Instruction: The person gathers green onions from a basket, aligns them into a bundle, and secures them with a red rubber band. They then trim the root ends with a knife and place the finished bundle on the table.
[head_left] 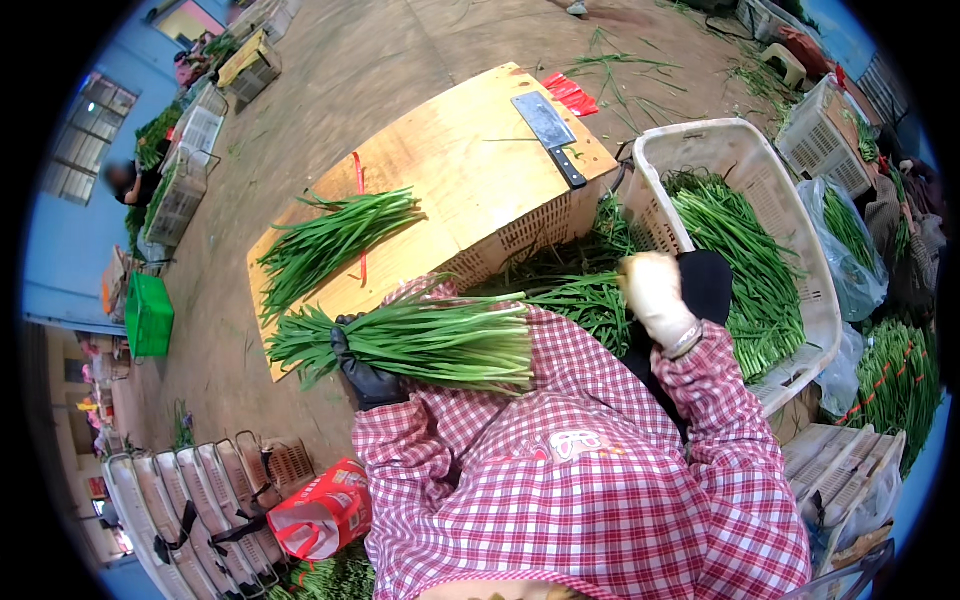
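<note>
My left hand, in a black glove, is wrapped round a bunch of garlic chives. The bunch lies sideways in front of my checked smock, pale stem ends to the right and green tips over the board's near edge. My right hand, in a whitish glove, is closed beside the white crate's near left side, above loose chives. What its fingers pinch, if anything, I cannot make out. A second bunch of chives lies on the wooden board, across a red strip.
A cleaver rests at the board's far right corner, near red strips. The white crate on the right holds many chives. Stacked crates and a red bag stand at lower left. A green bin is farther left.
</note>
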